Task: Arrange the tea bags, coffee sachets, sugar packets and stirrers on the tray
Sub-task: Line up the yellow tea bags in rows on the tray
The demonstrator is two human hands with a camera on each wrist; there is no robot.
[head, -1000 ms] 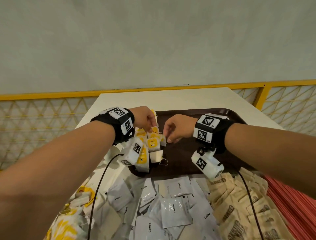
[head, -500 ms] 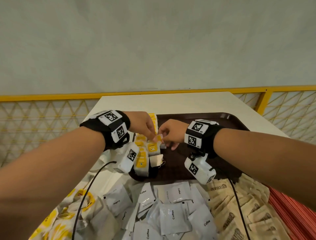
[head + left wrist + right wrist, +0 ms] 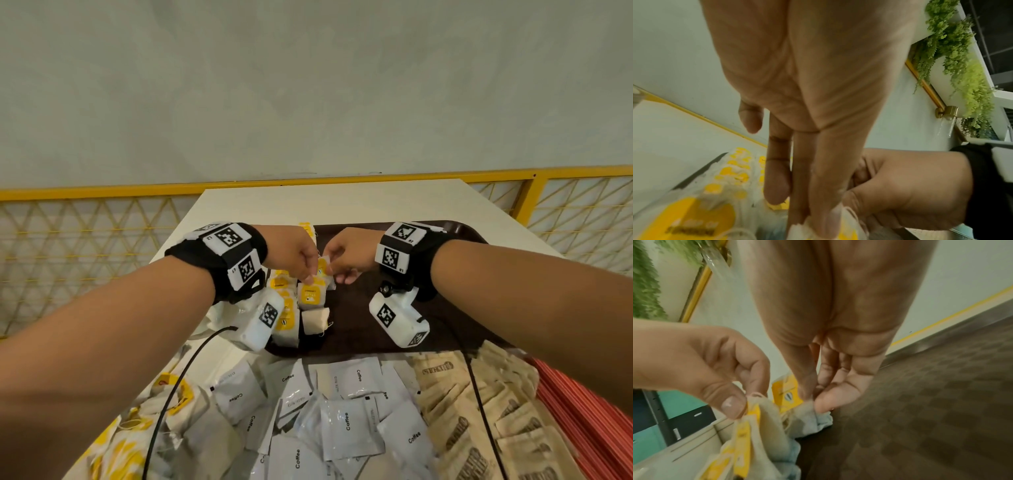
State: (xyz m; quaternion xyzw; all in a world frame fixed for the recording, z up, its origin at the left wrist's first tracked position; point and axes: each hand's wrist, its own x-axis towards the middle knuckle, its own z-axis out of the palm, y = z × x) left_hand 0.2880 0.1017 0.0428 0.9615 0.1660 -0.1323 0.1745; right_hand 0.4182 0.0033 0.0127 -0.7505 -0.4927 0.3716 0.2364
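Note:
Both hands meet over the left part of the dark brown tray (image 3: 356, 308). My left hand (image 3: 312, 272) pinches a tea bag (image 3: 322, 264) with a yellow tag between thumb and fingers. In the left wrist view its fingertips (image 3: 826, 225) press on the pale paper. My right hand (image 3: 337, 272) pinches a pale tea bag (image 3: 813, 415) right beside it, and the two bags touch. Under the hands, more tea bags (image 3: 310, 295) lie in a row along the tray's left side.
Near me lie loose tea bags (image 3: 137, 442) at the left, white coffee sachets (image 3: 342, 425) in the middle, brown sugar packets (image 3: 479, 431) to the right and red stirrers (image 3: 592, 431) at the far right. A yellow railing (image 3: 102, 192) runs behind the table.
The two hands have drawn closer together above the row of tea bags, and the tea bag between them is held slightly higher.

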